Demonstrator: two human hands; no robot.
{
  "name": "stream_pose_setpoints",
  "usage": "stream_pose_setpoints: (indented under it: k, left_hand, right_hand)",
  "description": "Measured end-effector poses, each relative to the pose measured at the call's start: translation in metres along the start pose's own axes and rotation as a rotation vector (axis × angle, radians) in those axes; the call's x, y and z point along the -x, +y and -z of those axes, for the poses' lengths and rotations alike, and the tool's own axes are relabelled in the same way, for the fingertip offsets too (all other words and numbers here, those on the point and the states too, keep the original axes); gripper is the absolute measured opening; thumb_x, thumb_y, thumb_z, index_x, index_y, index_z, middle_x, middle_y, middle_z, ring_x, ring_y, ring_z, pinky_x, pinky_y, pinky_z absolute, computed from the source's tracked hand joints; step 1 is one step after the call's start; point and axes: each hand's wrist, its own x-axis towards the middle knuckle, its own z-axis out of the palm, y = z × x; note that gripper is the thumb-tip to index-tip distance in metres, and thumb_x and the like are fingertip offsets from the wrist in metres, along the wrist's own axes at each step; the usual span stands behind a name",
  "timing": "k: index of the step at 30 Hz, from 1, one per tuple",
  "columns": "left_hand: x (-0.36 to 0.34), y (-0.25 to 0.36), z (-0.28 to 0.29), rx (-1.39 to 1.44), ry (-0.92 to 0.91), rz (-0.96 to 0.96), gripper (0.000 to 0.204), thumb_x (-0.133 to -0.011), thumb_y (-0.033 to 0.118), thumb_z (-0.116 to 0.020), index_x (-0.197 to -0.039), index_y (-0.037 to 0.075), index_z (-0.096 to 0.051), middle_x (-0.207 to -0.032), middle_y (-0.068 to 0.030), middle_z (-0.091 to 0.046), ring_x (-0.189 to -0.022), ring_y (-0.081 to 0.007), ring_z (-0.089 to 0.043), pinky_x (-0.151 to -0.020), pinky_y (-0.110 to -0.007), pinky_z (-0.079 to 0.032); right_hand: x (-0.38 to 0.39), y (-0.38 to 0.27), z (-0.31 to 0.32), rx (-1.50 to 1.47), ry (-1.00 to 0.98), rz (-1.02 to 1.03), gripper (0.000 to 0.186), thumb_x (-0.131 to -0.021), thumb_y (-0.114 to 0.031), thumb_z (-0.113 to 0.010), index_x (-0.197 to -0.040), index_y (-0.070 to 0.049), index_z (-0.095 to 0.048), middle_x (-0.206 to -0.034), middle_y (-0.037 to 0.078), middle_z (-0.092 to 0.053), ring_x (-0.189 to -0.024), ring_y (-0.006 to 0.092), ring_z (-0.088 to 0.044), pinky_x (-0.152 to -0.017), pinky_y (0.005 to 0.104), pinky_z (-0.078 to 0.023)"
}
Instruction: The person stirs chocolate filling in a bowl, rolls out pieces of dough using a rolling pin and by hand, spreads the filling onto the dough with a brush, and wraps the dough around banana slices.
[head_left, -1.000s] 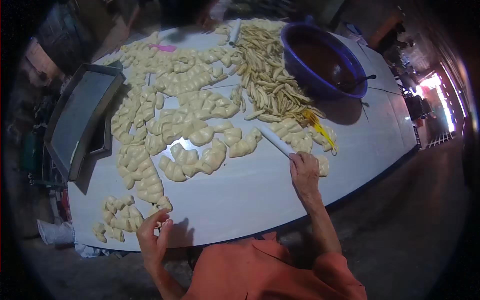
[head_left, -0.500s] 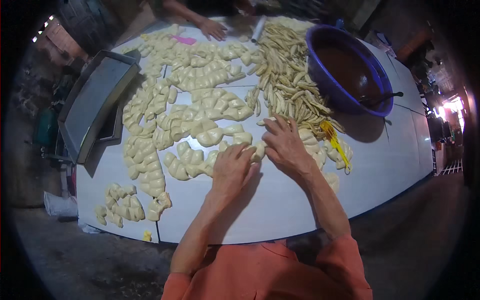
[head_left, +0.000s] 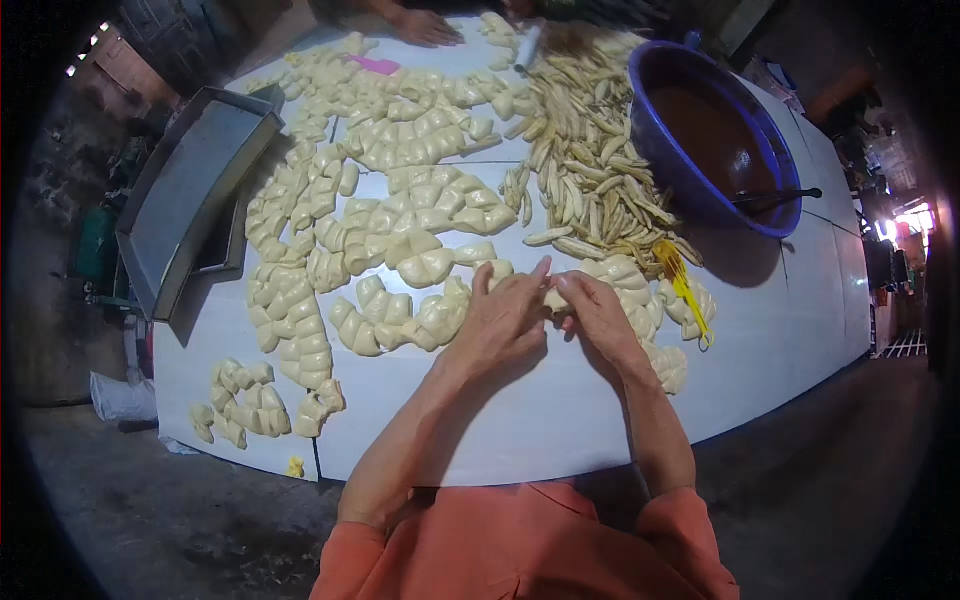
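My left hand (head_left: pixel 503 312) and my right hand (head_left: pixel 598 316) meet just above the table's near middle. Between their fingertips is a small pale piece of dough (head_left: pixel 553 298), mostly covered by the fingers; both hands are closed on it. Left of my left hand lie rows of glossy cut dough pieces (head_left: pixel 395 318). More dough (head_left: pixel 620 283) spreads out beside my right hand. Beyond my hands a heap of peeled bananas (head_left: pixel 590 160) stretches toward the far edge, with a few loose bananas close to my fingers.
A purple basin (head_left: pixel 790 215) of brown liquid stands at the right, a dark-handled utensil (head_left: pixel 785 193) in it. A yellow utensil (head_left: pixel 685 290) lies nearer. Metal trays (head_left: pixel 190 200) lean at the left. Across the table rests another person's hand (head_left: pixel 428 27), near a pink scraper (head_left: pixel 375 65).
My hands have come together around the dough piece, the left one shifting right. The other person's hand has drawn back toward the far edge. The view has shifted slightly.
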Motion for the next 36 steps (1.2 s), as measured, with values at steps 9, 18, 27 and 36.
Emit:
stream_pose_setpoints:
  k: [9,18,27,36]
  left_hand:
    - [-0.011,-0.004,-0.013,-0.097,0.030,-0.065,0.016,-0.085,0.010,-0.065,-0.098,0.011,-0.075,-0.087,-0.0020,-0.072,-0.102,-0.0209,-0.065,-0.111,-0.057,-0.034]
    - [-0.011,-0.028,-0.041,-0.443,0.103,-0.082,0.039,-0.089,0.013,-0.058,-0.128,0.005,-0.060,-0.133,-0.0089,-0.063,-0.138,-0.0308,-0.049,-0.116,-0.073,-0.020]
    - [0.046,-0.023,0.045,0.016,0.078,0.129,0.056,-0.092,0.034,-0.070,-0.140,0.009,-0.057,-0.148,-0.0190,-0.051,-0.140,-0.0375,-0.047,-0.119,-0.067,-0.017]
    - [0.205,0.008,0.108,0.063,0.308,0.379,0.022,-0.091,0.014,-0.072,-0.111,0.006,-0.072,-0.107,-0.0117,-0.073,-0.098,-0.0320,-0.068,-0.097,-0.049,-0.048]
  right_hand:
    - [0.002,0.000,0.000,0.201,-0.050,0.092,0.021,-0.079,-0.011,-0.070,-0.097,0.001,-0.067,-0.080,0.003,-0.066,-0.071,0.0113,-0.059,-0.067,0.0268,-0.048]
    - [0.086,-0.008,0.013,-0.586,-0.215,0.113,0.026,-0.071,-0.005,-0.081,-0.089,-0.001,-0.062,-0.083,0.010,-0.061,-0.063,0.0145,-0.060,-0.056,0.0268,-0.051]
    - [0.116,0.015,-0.069,-0.326,0.000,-0.062,0.030,-0.092,-0.001,-0.066,-0.122,0.002,-0.064,-0.108,0.006,-0.067,-0.093,0.0121,-0.064,-0.080,0.0242,-0.054]
    - [0.106,0.063,-0.176,0.476,-0.006,0.367,0.022,-0.089,-0.017,-0.077,-0.106,-0.004,-0.071,-0.110,0.008,-0.067,-0.085,0.0199,-0.069,-0.069,0.0351,-0.054]
